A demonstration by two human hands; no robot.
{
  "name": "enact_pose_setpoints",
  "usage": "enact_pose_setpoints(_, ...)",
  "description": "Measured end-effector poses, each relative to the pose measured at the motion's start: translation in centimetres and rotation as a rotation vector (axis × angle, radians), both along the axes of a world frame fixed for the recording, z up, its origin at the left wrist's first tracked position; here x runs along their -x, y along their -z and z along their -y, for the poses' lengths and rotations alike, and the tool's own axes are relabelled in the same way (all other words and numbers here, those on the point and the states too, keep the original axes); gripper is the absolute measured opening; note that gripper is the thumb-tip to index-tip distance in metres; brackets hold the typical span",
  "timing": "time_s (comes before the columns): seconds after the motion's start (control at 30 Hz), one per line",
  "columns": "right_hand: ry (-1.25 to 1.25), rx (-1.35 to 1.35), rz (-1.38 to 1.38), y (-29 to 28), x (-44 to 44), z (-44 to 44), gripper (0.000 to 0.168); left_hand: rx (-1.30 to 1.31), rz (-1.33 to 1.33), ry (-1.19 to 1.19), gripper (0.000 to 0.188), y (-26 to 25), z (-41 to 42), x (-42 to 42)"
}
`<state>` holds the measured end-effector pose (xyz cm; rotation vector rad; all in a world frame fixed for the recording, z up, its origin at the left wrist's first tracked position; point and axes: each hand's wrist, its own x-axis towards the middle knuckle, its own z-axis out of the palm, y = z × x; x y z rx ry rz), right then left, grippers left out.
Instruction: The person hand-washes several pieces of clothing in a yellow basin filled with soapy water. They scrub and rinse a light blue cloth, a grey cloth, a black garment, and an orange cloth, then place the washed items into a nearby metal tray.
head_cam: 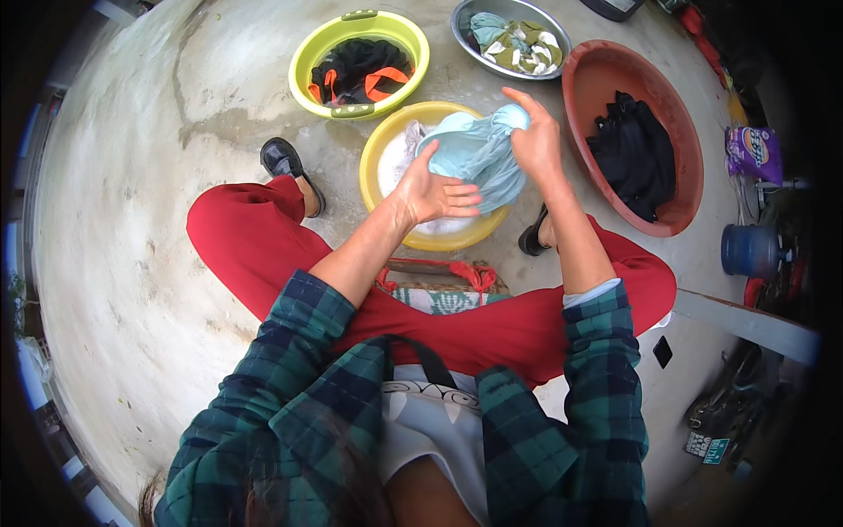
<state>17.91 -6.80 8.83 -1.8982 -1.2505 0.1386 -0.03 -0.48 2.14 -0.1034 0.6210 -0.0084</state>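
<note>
My right hand (539, 141) grips a bunched end of a wet light-blue cloth (484, 158), with the index finger pointing out past it. The rest of the cloth hangs in folds over a round yellow basin (370, 188). My left hand (438, 192) is beside the cloth, its palm turned up and its fingers and thumb spread. White suds (390, 161) fill the basin, and a greyish fabric (413, 135) pokes out at its far left side. The cloth and my hands hide much of the basin's inside.
Beyond stand a lime-green tub (299, 72) with black and orange clothes, and a metal basin (464, 23) of wet fabrics. A reddish-brown tub (685, 132) holding black clothing is at right, near a purple detergent bag (754, 155) and blue water jug (751, 251). A phone (662, 352) lies on the concrete.
</note>
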Motion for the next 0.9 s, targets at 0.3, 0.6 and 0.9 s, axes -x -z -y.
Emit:
enact_pose_setpoints(0.3, -0.112, -0.18, -0.368, -3.2, 13.8, 3.2, 0.032, -0.057, 0.489, -0.282, 0.044, -3.1, 1.8, -1.6)
enact_pose_setpoints(0.6, -0.158, 0.172, -0.419, -0.2, 8.0, 5.9, 0.074, 0.055, 0.123, -0.67, 0.014, 3.1, -0.9, -2.1)
enact_pose_setpoints(0.9, -0.096, 0.411, -0.154, 5.1, 7.6, 0.9, 0.051, -0.455, -0.106, -0.587, 0.014, -0.3, -0.5, -2.7)
